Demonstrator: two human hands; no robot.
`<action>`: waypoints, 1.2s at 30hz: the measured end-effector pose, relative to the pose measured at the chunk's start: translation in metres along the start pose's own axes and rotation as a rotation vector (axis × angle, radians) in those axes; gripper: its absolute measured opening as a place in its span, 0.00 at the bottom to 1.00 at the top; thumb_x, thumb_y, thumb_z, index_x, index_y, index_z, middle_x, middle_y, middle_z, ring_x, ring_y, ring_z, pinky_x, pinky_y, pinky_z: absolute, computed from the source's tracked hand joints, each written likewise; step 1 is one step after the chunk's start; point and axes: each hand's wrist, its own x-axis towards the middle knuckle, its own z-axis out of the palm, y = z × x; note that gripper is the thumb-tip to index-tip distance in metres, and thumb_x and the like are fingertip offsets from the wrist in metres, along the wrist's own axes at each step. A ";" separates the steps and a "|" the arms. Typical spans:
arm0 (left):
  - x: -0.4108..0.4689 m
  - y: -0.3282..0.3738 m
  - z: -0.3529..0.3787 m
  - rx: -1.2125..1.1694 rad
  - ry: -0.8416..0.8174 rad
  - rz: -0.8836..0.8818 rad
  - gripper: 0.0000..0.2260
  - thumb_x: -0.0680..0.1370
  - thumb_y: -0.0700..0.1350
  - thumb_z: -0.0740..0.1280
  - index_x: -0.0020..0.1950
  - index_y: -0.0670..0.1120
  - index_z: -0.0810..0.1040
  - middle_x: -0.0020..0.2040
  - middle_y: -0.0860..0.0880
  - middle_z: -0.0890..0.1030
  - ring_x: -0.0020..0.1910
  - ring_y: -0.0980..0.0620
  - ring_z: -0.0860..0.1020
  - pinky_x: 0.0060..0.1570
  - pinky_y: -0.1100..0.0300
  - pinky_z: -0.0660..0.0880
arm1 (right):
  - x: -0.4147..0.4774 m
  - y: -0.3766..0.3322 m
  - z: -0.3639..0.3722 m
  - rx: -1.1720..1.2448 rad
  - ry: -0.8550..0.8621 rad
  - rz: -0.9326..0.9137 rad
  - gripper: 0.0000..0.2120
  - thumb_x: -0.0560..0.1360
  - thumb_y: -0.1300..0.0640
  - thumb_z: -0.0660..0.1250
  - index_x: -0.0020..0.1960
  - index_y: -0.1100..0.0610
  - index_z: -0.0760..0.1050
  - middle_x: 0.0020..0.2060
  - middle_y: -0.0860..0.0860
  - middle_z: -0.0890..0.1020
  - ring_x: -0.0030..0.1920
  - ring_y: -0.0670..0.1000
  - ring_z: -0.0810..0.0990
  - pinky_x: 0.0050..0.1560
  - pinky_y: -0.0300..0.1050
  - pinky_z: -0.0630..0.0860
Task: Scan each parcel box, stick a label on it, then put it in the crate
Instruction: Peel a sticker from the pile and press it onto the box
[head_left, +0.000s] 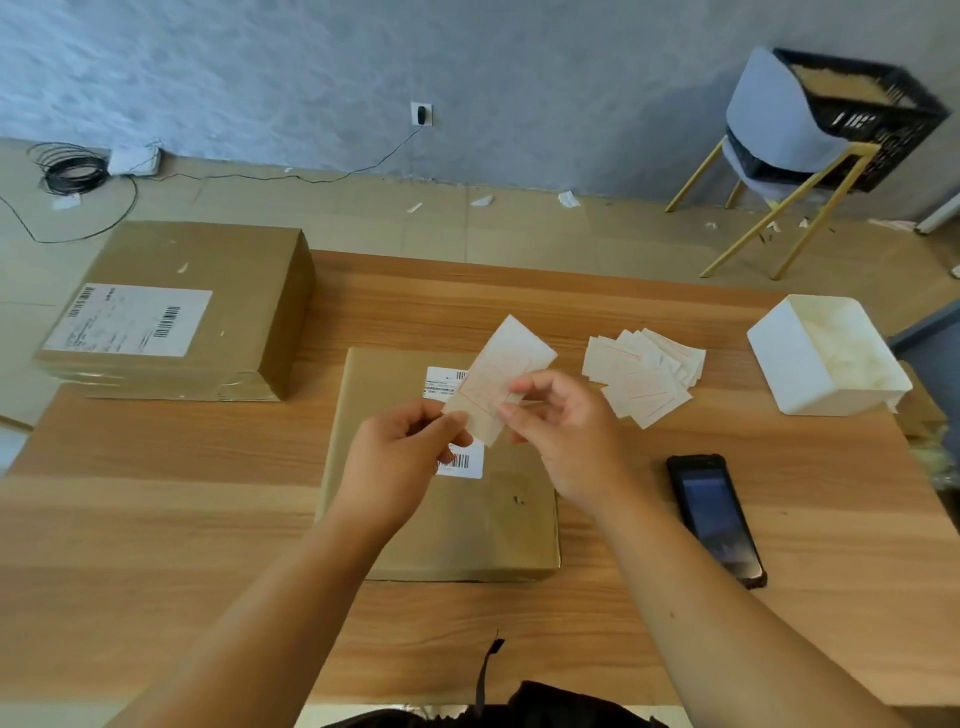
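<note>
Left hand (400, 457), right hand (566, 436) pinch label (498, 374) edges above parcel box (457, 540); scanner (717, 519) right.

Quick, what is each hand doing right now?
Left hand: pinches the lower edge of the label.
Right hand: pinches the same label from the other side, above the parcel box.

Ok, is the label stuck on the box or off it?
Off: left hand and right hand pinch the label above the box.
</note>
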 end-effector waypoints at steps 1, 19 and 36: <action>-0.002 -0.001 -0.003 -0.018 -0.008 0.001 0.10 0.76 0.43 0.66 0.36 0.46 0.81 0.26 0.57 0.78 0.26 0.62 0.72 0.32 0.65 0.69 | -0.001 0.000 0.004 -0.003 0.020 -0.003 0.11 0.72 0.66 0.71 0.44 0.50 0.77 0.42 0.44 0.83 0.41 0.43 0.81 0.38 0.35 0.76; -0.012 -0.005 -0.038 -0.149 -0.066 0.044 0.11 0.74 0.37 0.65 0.35 0.49 0.80 0.34 0.50 0.82 0.28 0.59 0.73 0.35 0.61 0.70 | -0.013 -0.010 0.020 0.029 -0.007 -0.056 0.14 0.72 0.71 0.68 0.48 0.53 0.78 0.43 0.47 0.82 0.38 0.41 0.80 0.35 0.33 0.74; -0.013 0.000 -0.043 -0.181 -0.137 0.101 0.10 0.73 0.39 0.69 0.33 0.50 0.82 0.33 0.50 0.83 0.29 0.58 0.75 0.37 0.60 0.72 | -0.015 -0.018 0.023 -0.012 -0.034 -0.051 0.13 0.72 0.69 0.70 0.48 0.51 0.79 0.44 0.48 0.82 0.38 0.40 0.79 0.35 0.32 0.73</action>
